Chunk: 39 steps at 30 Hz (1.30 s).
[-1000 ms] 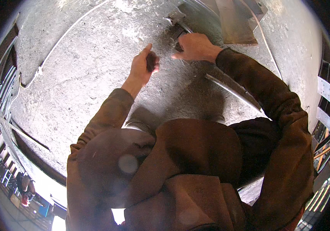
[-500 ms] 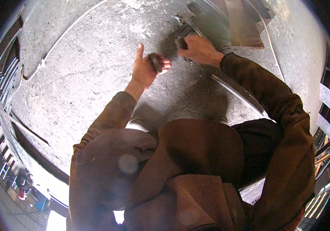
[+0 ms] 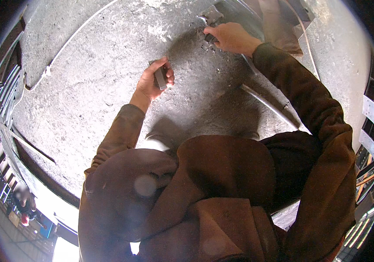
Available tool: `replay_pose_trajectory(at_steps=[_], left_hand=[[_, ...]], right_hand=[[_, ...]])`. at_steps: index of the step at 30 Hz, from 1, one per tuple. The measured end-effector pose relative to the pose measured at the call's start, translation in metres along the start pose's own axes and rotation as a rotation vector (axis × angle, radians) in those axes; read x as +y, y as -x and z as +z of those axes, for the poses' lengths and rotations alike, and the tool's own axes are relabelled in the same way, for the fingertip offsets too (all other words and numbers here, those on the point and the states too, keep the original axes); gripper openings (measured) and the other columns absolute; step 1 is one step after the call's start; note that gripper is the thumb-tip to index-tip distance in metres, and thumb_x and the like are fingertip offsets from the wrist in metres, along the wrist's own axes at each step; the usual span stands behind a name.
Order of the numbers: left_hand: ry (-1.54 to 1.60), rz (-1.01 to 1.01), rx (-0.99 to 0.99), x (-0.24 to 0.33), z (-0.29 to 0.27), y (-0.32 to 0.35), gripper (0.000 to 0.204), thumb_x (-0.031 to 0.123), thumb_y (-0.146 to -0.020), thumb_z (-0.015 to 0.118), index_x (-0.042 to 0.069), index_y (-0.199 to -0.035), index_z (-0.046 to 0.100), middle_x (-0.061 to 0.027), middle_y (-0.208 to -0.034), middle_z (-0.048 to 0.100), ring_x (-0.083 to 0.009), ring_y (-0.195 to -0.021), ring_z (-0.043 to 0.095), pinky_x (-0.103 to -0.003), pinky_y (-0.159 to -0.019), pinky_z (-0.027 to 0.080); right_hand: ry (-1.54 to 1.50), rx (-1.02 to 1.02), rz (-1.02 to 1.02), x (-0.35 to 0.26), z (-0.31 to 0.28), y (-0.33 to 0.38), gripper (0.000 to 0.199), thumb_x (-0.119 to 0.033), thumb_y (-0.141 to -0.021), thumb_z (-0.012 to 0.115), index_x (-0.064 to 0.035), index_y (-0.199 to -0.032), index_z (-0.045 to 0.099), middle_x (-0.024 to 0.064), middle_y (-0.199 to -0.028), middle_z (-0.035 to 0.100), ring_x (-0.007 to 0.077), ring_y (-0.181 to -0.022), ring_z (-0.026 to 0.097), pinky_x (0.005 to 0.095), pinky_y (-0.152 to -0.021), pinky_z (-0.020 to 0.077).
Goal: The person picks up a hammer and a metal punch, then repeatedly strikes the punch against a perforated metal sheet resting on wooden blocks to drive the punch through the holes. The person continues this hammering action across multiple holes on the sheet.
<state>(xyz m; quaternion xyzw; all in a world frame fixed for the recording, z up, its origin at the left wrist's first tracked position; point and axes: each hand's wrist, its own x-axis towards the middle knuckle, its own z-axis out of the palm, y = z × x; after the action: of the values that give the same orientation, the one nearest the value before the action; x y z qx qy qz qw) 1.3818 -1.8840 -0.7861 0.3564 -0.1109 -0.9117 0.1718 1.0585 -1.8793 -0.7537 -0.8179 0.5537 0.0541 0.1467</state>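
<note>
My left hand [image 3: 151, 81] is closed round a small dark rectangular block [image 3: 160, 79], its thumb along the top. Farther off and to the right, my right hand [image 3: 235, 38] pinches another small dark block [image 3: 210, 38] between thumb and fingers, low over the grey floor. Just beyond that hand lies a jagged metal piece [image 3: 213, 15]. A second bit of metal rod [image 3: 249, 64] shows beneath my right wrist. Nearer my knees, a long pale metal bar [image 3: 270, 105] lies slantwise below my right forearm.
A pale cable [image 3: 71, 40] curves along the left, another [image 3: 305, 37] at the far right beside a brownish sheet piece [image 3: 283, 32]. Metal racks [image 3: 8, 96] line the left rim; perforated plates [image 3: 372, 112] stand at the right. A person [image 3: 26, 205] is at the lower left.
My left hand has drawn left and slightly nearer, its fingers now wrapped round the block instead of open beneath it. My right hand has shifted up and a little right with its block.
</note>
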Motion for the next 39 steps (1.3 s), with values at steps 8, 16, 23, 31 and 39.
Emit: replay_pose_trajectory(at_steps=[8, 16, 23, 31, 39], left_hand=[[0.016, -0.07, -0.169, 0.003, 0.01, 0.003, 0.062, 0.033, -0.097, 0.062, -0.013, -0.135, 0.046, -0.034, -0.128, 0.06, -0.0455, -0.12, 0.062, -0.054, -0.099, 0.056], [0.05, -0.079, -0.169, -0.002, 0.018, 0.01, 0.086, 0.047, -0.095, 0.065, -0.018, -0.141, 0.032, -0.0387, -0.136, 0.051, -0.0468, -0.128, 0.055, -0.054, -0.102, 0.054], [-0.018, -0.016, -0.176, -0.005, 0.016, 0.012, 0.077, 0.052, -0.094, 0.066, -0.004, -0.143, 0.043, -0.0293, -0.137, 0.056, -0.0384, -0.115, 0.064, -0.049, -0.09, 0.059], [-0.335, 0.226, 0.025, 0.061, 0.053, 0.058, 0.036, 0.021, -0.085, 0.076, 0.002, -0.11, 0.06, -0.006, -0.081, 0.062, -0.0129, -0.064, 0.055, -0.027, -0.055, 0.044], [-0.769, 0.54, 0.017, 0.148, 0.21, 0.21, 0.04, 0.015, -0.094, 0.066, -0.001, -0.126, 0.05, -0.0075, -0.081, 0.049, -0.0099, -0.062, 0.043, -0.022, -0.052, 0.038]], right_hand=[[0.167, 0.021, -0.1, 0.005, 0.007, -0.002, 0.039, -0.015, -0.08, 0.073, -0.0021, -0.112, 0.056, 0.0193, -0.075, 0.068, 0.0406, -0.078, 0.071, 0.0506, -0.065, 0.0561], [0.028, 0.028, -0.204, 0.0, -0.004, 0.002, 0.047, -0.026, -0.077, 0.08, -0.004, -0.109, 0.054, 0.0176, -0.077, 0.069, 0.04, -0.078, 0.071, 0.0501, -0.066, 0.0563], [-0.368, 0.134, -0.301, -0.091, -0.043, -0.002, 0.052, -0.032, -0.088, 0.076, -0.0076, -0.127, 0.053, 0.014, -0.087, 0.07, 0.0318, -0.079, 0.072, 0.043, -0.069, 0.0559], [-0.246, 0.246, 0.317, 0.012, 0.026, 0.043, 0.034, -0.027, -0.092, 0.072, -0.0019, -0.11, 0.057, 0.0184, -0.092, 0.067, 0.039, -0.084, 0.067, 0.0481, -0.073, 0.0508], [-0.218, 0.345, 0.405, 0.037, 0.062, 0.046, 0.034, -0.023, -0.087, 0.073, 0.0033, -0.103, 0.058, 0.0246, -0.088, 0.068, 0.0437, -0.081, 0.069, 0.0532, -0.073, 0.0563]])
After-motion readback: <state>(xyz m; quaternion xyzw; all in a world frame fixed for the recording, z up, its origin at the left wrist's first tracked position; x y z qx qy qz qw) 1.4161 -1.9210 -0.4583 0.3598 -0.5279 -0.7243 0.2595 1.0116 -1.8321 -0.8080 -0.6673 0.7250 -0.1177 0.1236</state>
